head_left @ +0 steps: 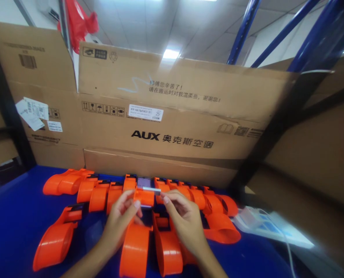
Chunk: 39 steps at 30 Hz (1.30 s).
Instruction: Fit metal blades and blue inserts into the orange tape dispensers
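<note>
My left hand [124, 210] is closed around the head of an orange plastic tape dispenser [134, 247], whose curved body hangs toward me. Between thumb and fingers, my right hand [181, 212] pinches the right end of a pale strip with a toothed edge [152, 190], which looks like a tape-cutter blade. This strip lies across the top of the dispenser's head, apparently touching it. Just behind, a small grey rectangular item [144, 182] shows partly. Below my right hand lies another orange dispenser [168, 247] with a dark part at its top.
Several more orange dispensers [98, 196] stand in a row along the back of the blue table [9, 216]. One dispenser [54, 241] lies nearer on the left. A cardboard panel [172, 127] rises behind. At right are a white-blue packet [273, 227], a cable and a dark post [261, 150].
</note>
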Available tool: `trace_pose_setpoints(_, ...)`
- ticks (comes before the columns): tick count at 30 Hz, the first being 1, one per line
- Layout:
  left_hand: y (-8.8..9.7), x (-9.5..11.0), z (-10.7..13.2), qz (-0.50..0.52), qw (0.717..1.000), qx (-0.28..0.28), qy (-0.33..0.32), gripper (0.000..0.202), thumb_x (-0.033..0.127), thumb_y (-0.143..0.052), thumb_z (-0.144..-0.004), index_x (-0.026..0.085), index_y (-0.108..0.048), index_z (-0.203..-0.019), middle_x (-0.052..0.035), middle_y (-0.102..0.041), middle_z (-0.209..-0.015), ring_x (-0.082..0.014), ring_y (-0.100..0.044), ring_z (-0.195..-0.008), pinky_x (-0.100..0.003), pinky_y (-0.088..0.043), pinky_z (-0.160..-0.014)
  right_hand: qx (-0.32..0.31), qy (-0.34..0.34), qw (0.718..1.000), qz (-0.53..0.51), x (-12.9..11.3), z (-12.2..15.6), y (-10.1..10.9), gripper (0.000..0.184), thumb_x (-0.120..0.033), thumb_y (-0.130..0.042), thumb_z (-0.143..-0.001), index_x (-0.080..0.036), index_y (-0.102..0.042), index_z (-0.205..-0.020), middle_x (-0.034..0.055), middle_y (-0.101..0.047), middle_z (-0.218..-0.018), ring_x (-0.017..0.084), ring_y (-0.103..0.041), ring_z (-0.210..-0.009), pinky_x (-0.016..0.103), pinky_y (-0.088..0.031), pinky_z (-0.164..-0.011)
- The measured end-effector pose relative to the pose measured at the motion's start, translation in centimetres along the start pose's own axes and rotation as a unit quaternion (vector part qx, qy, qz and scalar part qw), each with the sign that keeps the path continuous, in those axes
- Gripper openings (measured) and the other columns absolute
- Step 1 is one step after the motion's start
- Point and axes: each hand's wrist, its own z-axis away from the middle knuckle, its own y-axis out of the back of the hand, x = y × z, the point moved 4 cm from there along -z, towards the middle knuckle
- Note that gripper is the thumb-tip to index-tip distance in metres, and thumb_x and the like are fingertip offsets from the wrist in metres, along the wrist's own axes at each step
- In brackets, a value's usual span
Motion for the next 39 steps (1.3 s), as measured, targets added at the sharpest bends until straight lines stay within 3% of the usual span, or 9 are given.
trace_pose_setpoints(7,-0.4,-0.2,0.4,-0.021,0.998,-0.057,0.002,0.044,0.046,-0.072,-0.082,0.018,-0.061,-0.114,0.0014,-0.065,-0.070,-0.0137,-0.064,-0.052,-0.023,-0.052,-0.052,-0.041,0.011,0.999,0.031,-1.0,0.3,-0.8,0.024,-0.038,-0.063,-0.095,-0.021,-0.073,-0.080,0.0060,-0.068,-0.085,0.021,-0.063,-0.078,0.032,-0.051,-0.071)
trace_pose_setpoints(11,0.5,-0.1,-0.4,-0.004,0.999,-0.025,0.022,0.054,0.047,-0.077,-0.077,0.018,-0.060,-0.120,0.0013,-0.067,-0.068,-0.0143,-0.064,-0.049,-0.024,-0.051,-0.049,-0.059,0.014,0.997,0.038,-1.0,0.2,-0.8,0.020,-0.036,-0.061,-0.096,-0.023,-0.076,-0.096,0.0079,-0.071,-0.097,0.024,-0.066,-0.091,0.036,-0.053,-0.082)
trace_pose_setpoints(16,3.6,1.4,-2.8,0.062,0.996,0.054,0.017,0.041,0.046,-0.081,-0.073,0.019,-0.064,-0.099,0.0032,-0.066,-0.064,-0.0106,-0.059,-0.047,-0.020,-0.047,-0.048,-0.089,0.027,0.987,0.130,-0.9,-0.3,-0.6,0.024,-0.034,-0.053,-0.100,-0.025,-0.074,-0.108,0.0087,-0.072,-0.104,0.026,-0.066,-0.097,0.039,-0.051,-0.087)
trace_pose_setpoints(20,5.6,2.2,-4.4,0.071,0.995,0.076,0.002,0.041,0.047,-0.081,-0.072,0.020,-0.064,-0.099,0.0053,-0.064,-0.062,-0.0106,-0.059,-0.049,-0.021,-0.048,-0.050,-0.216,0.067,0.936,0.268,-1.4,-0.7,-2.2,0.023,-0.029,-0.053,-0.099,-0.025,-0.073,-0.109,0.0083,-0.072,-0.106,0.026,-0.064,-0.102,0.040,-0.048,-0.092)
trace_pose_setpoints(24,5.8,2.2,-4.6,0.071,0.995,0.077,0.000,0.040,0.045,-0.081,-0.073,0.021,-0.064,-0.099,0.0046,-0.064,-0.064,-0.0107,-0.057,-0.048,-0.022,-0.048,-0.050,-0.349,0.093,0.837,0.412,-0.9,-1.2,-5.5,0.033,-0.025,-0.061,-0.092,-0.024,-0.068,-0.124,0.0104,-0.072,-0.113,0.028,-0.063,-0.109,0.040,-0.047,-0.094)
trace_pose_setpoints(26,5.6,2.2,-4.4,0.073,0.994,0.076,-0.003,0.039,0.046,-0.080,-0.074,0.021,-0.064,-0.099,0.0044,-0.063,-0.063,-0.0104,-0.056,-0.046,-0.022,-0.046,-0.049,-0.384,0.083,0.794,0.463,-0.1,-1.7,-7.2,0.034,-0.026,-0.067,-0.087,-0.022,-0.071,-0.121,0.0128,-0.073,-0.112,0.031,-0.064,-0.108,0.040,-0.048,-0.092)
trace_pose_setpoints(31,4.8,2.3,-4.1,0.068,0.996,0.055,0.000,0.040,0.046,-0.081,-0.073,0.018,-0.064,-0.096,0.0043,-0.063,-0.062,-0.0096,-0.055,-0.045,-0.020,-0.043,-0.047,-0.422,0.079,0.761,0.486,1.2,-2.6,-9.5,0.035,-0.035,-0.072,-0.082,-0.017,-0.075,-0.113,0.0147,-0.077,-0.100,0.032,-0.069,-0.097,0.037,-0.050,-0.083)
trace_pose_setpoints(39,4.2,2.4,-3.4,0.048,0.998,0.041,0.003,0.042,0.049,-0.079,-0.074,0.020,-0.063,-0.100,0.0037,-0.064,-0.065,-0.0091,-0.055,-0.046,-0.018,-0.044,-0.046,-0.458,0.085,0.747,0.474,0.1,-2.1,-9.1,0.027,-0.036,-0.061,-0.090,-0.022,-0.077,-0.107,0.0080,-0.079,-0.095,0.024,-0.072,-0.086,0.029,-0.049,-0.073)
